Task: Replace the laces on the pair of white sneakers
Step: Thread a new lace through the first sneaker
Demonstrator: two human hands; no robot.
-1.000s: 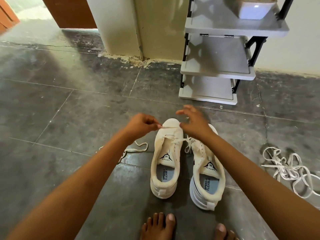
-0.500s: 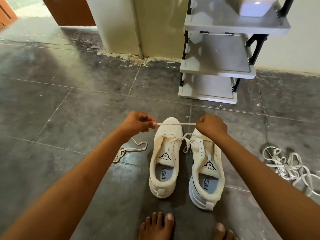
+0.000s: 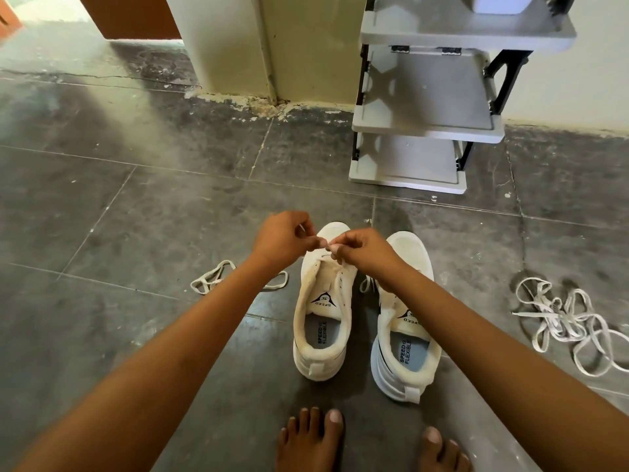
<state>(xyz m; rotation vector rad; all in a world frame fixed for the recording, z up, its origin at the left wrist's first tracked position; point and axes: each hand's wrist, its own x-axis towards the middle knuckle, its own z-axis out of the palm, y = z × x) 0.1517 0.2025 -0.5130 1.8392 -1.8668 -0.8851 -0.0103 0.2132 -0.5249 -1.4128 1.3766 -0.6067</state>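
White on dark grey here: two sneakers stand side by side on the tiled floor (image 3: 136, 216), heels toward the camera, toes pointing at the wall. All the action is above the toe of the left sneaker (image 3: 323, 301). The left grip (image 3: 282, 238) and the right grip (image 3: 364, 250) meet fingertip to fingertip there, both closed, pinching a short stretch of white lace (image 3: 327, 246) between thumb and fingers. A bit of that lace also peeks out at the top of the left grip. Below the hands, a thin run of lace crosses the front eyelets of the left sneaker; the eyelets further back look bare, and the tongue shows a black logo.

The right sneaker (image 3: 405, 318) sits just beside its partner. The right forearm crosses over its front half, so I cannot tell how its eyelets are threaded. A white lace end (image 3: 367, 285) dangles in the gap between the two shoes.

Moving outward, a loose lace (image 3: 211, 279) lies looped on the floor to the left, partly hidden under the left forearm. Well off to the right there's a tangled heap of laces (image 3: 565, 321), white and flat. At the bottom edge, two bare feet (image 3: 309, 437) stand just behind the heels. Further back, a grey shoe rack (image 3: 425, 124) with black side frames stands against the pale wall (image 3: 265, 46), and a white box (image 3: 497, 3) sits on its top shelf, cut off by the frame.
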